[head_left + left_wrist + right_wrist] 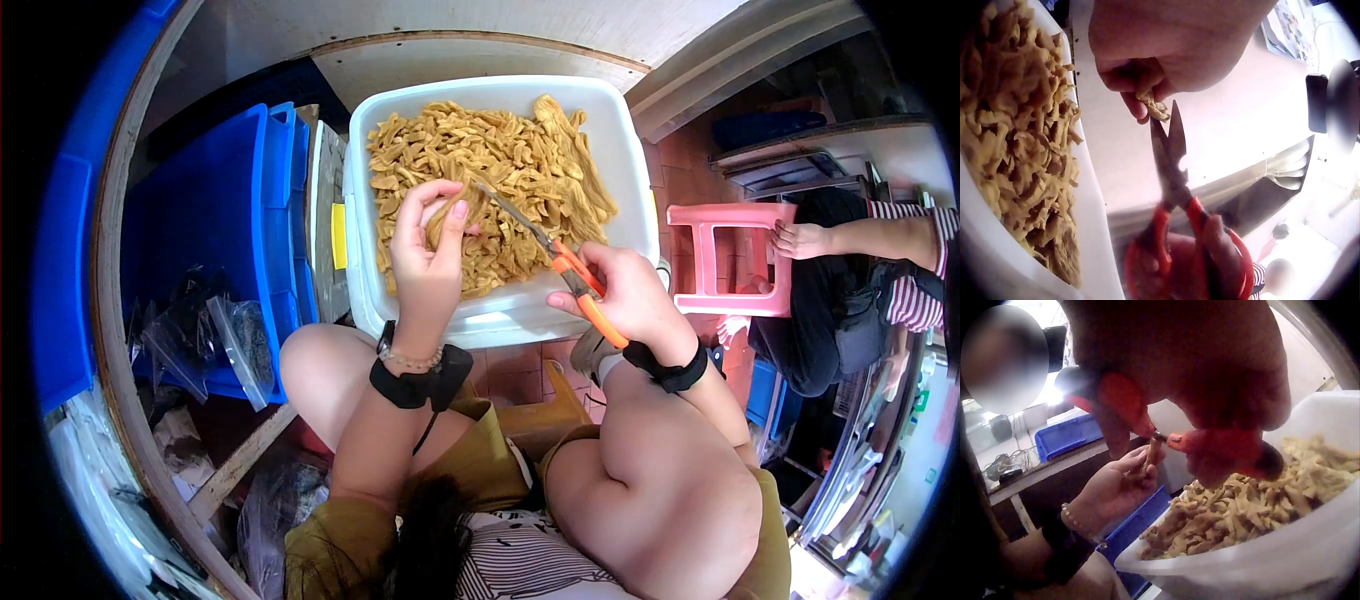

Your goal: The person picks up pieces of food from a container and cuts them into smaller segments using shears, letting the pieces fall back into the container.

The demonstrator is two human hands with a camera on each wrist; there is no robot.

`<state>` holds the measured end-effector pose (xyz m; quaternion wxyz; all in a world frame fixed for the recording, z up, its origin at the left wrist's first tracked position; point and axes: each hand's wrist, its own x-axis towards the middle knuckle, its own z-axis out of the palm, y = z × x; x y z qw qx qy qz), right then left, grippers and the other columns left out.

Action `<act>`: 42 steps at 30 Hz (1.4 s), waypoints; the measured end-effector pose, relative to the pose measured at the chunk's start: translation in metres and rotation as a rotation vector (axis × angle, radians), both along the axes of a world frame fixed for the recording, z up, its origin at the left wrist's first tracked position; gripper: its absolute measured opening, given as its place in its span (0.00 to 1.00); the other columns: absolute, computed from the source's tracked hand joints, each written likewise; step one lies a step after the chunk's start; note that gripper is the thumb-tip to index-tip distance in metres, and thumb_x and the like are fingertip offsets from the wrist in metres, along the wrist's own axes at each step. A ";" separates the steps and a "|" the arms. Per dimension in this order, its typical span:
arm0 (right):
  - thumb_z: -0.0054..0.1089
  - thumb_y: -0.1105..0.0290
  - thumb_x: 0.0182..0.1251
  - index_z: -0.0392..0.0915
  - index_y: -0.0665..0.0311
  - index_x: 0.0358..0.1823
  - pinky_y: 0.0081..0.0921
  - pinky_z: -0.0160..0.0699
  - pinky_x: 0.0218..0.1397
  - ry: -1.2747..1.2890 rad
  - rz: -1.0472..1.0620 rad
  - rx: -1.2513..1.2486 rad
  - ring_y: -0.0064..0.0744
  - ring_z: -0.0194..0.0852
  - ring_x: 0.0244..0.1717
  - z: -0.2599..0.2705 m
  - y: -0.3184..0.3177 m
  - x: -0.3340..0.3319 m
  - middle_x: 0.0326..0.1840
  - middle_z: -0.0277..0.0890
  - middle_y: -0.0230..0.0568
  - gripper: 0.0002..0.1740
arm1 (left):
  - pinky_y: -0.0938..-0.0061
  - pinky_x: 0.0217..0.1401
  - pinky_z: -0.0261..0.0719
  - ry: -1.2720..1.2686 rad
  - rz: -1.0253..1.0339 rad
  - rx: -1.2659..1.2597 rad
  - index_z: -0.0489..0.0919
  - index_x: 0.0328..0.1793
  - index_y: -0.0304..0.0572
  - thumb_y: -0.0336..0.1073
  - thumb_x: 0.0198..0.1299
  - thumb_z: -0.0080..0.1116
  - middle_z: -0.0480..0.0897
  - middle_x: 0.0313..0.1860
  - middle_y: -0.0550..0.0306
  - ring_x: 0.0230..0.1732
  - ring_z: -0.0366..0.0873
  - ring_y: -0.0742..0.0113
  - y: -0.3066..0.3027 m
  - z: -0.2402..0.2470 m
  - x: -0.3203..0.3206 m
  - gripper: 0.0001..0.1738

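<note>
My left hand [425,245] pinches a tan, wrinkled strip of food [1156,109] between thumb and fingers, above a white plastic tub [500,325]. My right hand [640,298] grips a pair of scissors [572,272] by its orange handles, the blades pointing toward the left hand. In the left wrist view the blades are parted, their tips right at the end of the strip. Beneath both hands, a heap of similar cut pieces [460,140] fills most of the tub. Longer, uncut-looking strips [575,170] lie along the heap's right side.
Blue crates [215,200] stand left of the tub, with clear plastic bags [245,345] beside them. To the right, another person's hand [800,240] touches a pink stool [715,250]. A pale board wall [480,60] rises behind the tub.
</note>
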<state>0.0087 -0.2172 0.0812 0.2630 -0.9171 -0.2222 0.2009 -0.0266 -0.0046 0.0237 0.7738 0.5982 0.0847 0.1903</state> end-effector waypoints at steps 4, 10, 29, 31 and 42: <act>0.74 0.44 0.48 0.75 0.66 0.29 0.35 0.68 0.26 0.007 0.008 0.000 0.44 0.68 0.20 0.000 0.001 0.000 0.17 0.67 0.45 0.30 | 0.77 0.47 0.80 0.026 0.021 0.089 0.73 0.55 0.34 0.28 0.68 0.54 0.78 0.48 0.55 0.49 0.77 0.72 -0.001 0.002 -0.001 0.11; 0.74 0.43 0.47 0.77 0.66 0.31 0.37 0.71 0.29 -0.021 0.005 -0.088 0.50 0.74 0.23 0.003 0.002 -0.001 0.19 0.71 0.49 0.31 | 0.79 0.47 0.81 0.034 0.038 0.185 0.77 0.51 0.33 0.26 0.67 0.54 0.81 0.46 0.57 0.46 0.78 0.74 -0.002 0.002 -0.001 0.08; 0.73 0.47 0.48 0.76 0.67 0.27 0.34 0.71 0.28 0.031 -0.095 -0.063 0.46 0.72 0.20 0.001 0.004 -0.001 0.17 0.71 0.47 0.27 | 0.78 0.46 0.80 0.062 -0.055 0.020 0.63 0.55 0.39 0.22 0.65 0.55 0.79 0.47 0.49 0.46 0.77 0.71 -0.001 -0.002 -0.001 0.17; 0.74 0.50 0.46 0.74 0.67 0.24 0.33 0.69 0.27 0.030 -0.106 -0.067 0.43 0.67 0.19 -0.002 0.003 0.000 0.16 0.68 0.46 0.27 | 0.79 0.44 0.79 0.066 -0.082 0.047 0.59 0.53 0.41 0.21 0.64 0.56 0.80 0.45 0.47 0.45 0.78 0.71 0.004 -0.004 0.000 0.19; 0.65 0.62 0.39 0.71 0.65 0.20 0.43 0.74 0.30 -0.187 -0.090 -0.068 0.58 0.74 0.25 -0.002 -0.007 0.000 0.18 0.72 0.52 0.15 | 0.71 0.40 0.76 -0.026 0.016 0.530 0.57 0.42 0.39 0.21 0.60 0.61 0.63 0.33 0.55 0.42 0.82 0.60 0.017 -0.004 0.000 0.21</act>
